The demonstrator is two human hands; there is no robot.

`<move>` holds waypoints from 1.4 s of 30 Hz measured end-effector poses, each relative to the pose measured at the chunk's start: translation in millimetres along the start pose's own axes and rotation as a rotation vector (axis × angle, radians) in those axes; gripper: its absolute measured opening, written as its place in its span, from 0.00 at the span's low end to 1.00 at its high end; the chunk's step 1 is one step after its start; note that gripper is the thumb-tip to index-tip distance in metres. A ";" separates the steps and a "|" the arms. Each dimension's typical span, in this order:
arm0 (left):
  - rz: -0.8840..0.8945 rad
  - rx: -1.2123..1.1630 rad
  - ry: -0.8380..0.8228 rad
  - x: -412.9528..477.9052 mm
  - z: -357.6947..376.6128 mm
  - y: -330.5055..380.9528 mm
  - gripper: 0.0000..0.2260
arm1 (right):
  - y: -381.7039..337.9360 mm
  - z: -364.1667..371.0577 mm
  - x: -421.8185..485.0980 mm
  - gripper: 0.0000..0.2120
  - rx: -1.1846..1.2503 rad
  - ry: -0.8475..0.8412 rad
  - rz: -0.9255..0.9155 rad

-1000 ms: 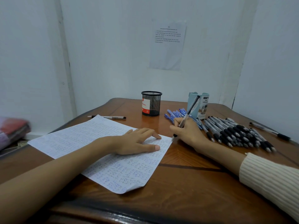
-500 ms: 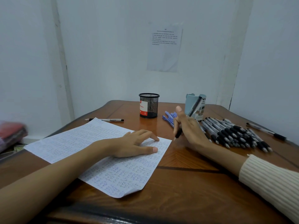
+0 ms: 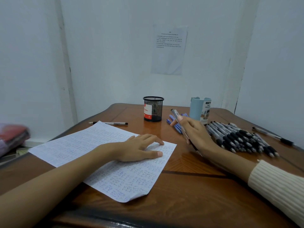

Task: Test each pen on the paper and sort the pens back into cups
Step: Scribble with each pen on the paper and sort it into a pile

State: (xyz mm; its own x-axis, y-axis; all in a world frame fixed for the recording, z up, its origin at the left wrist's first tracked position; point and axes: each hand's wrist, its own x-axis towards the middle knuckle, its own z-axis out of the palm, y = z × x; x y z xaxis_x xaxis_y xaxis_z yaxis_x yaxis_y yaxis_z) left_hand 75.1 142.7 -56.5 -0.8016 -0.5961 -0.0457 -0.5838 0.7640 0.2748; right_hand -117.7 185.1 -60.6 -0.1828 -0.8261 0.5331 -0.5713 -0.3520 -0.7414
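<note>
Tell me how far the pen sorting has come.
Done: test marks cover the paper. In hand: the right hand holds one pen; the left hand rests on the paper. Left: no pen shows above the mesh cup or blue cup; black pens and blue pens lie loose.

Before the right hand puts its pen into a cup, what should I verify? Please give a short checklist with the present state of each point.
1. The right hand grips the pen: ok.
2. The lower end of the pen is clear of the paper: ok.
3. The left hand rests flat on the paper: ok.
4. This pen left a mark: cannot tell, the writing is too small.
5. The black mesh cup and the light blue cup stand upright: ok.
6. Which cup suits this pen: cannot tell.
</note>
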 end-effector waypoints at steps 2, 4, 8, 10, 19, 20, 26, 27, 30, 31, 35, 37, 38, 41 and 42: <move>0.002 0.005 -0.003 0.5 0.2 -0.2 0.19 | -3.0 -1.4 -1.9 0.18 0.047 0.003 0.020; 0.007 0.001 0.001 0.9 0.2 -1.2 0.19 | -5.4 -2.0 -2.8 0.16 0.094 -0.006 0.062; 0.021 -0.010 0.003 1.3 1.2 -3.7 0.19 | -3.9 -3.2 -1.5 0.12 0.182 -0.008 0.216; 0.020 -0.005 0.002 1.4 1.5 -3.7 0.19 | -2.9 -3.0 -1.4 0.10 0.252 -0.022 0.259; 0.016 -0.012 0.003 3.1 1.8 -3.8 0.18 | 3.9 -8.8 4.4 0.09 -0.111 0.003 0.065; 0.019 -0.013 0.005 3.4 1.9 -4.2 0.18 | 4.5 -13.5 6.6 0.10 -0.300 0.003 0.014; 0.055 -0.056 0.036 3.3 3.8 -7.2 0.18 | 19.0 -46.5 23.5 0.14 -0.938 0.149 0.009; 0.062 -0.069 0.039 3.4 4.0 -6.9 0.18 | 22.6 -51.7 24.7 0.14 -0.987 0.172 0.020; 0.066 -0.079 0.042 3.7 4.8 -5.3 0.20 | 31.9 -62.9 26.5 0.15 -1.124 0.173 0.052; 0.067 -0.082 0.044 3.8 5.4 -5.2 0.21 | 34.5 -64.5 26.5 0.15 -1.144 0.153 0.068; 0.047 -0.101 0.090 1.1 4.4 -5.1 0.24 | 39.6 -66.1 27.2 0.16 -1.162 0.115 0.067; -0.008 -0.005 0.156 -1.1 -0.5 -6.9 0.26 | 36.7 -63.0 26.8 0.17 -1.112 0.128 0.019; -0.057 0.076 0.188 -2.8 -4.4 -9.8 0.25 | 33.5 -58.9 26.6 0.17 -1.069 0.136 -0.014; -0.245 0.294 0.146 -8.3 -14.6 -32.9 0.25 | 17.2 -35.5 27.3 0.14 -0.940 0.098 -0.130; -0.310 0.285 0.087 -13.9 -16.6 -42.9 0.26 | 10.0 -23.2 28.8 0.13 -0.907 0.071 -0.170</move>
State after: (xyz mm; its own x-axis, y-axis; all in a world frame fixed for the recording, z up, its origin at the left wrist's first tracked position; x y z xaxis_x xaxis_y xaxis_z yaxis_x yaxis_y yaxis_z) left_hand 113.4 114.1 -51.8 -0.5758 -0.8176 0.0001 -0.8175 0.5757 -0.0159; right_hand -147.2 168.0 -43.2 -0.0706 -0.7553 0.6516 -0.9972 0.0384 -0.0635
